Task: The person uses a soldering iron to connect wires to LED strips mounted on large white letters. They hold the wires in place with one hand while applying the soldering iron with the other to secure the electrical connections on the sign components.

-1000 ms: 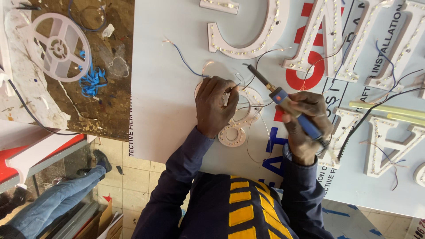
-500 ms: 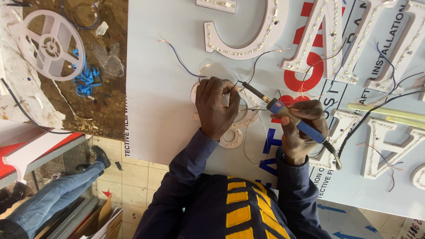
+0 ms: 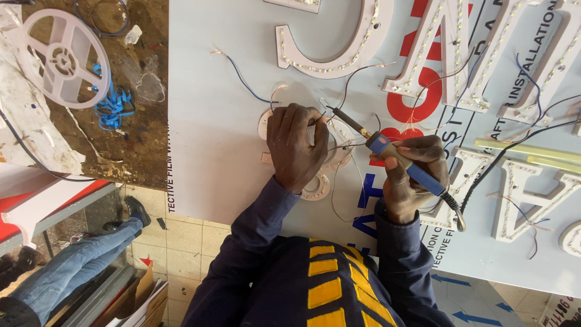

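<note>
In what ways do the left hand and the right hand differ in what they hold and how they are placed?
The left hand lies palm down on a small white letter piece, fingertips pinching a thin wire; the right hand wraps a blue-handled soldering iron. The left hand rests flat on the work, while the right hand is raised and angles the iron's tip towards the left fingertips. Both are bare, with dark blue sleeves.

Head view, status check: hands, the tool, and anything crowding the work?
Left hand pressed on small white sign letter, pinching thin wire. Right hand gripping blue-handled soldering iron, tip at the left fingertips. Loose wires trail around the letter.
</note>
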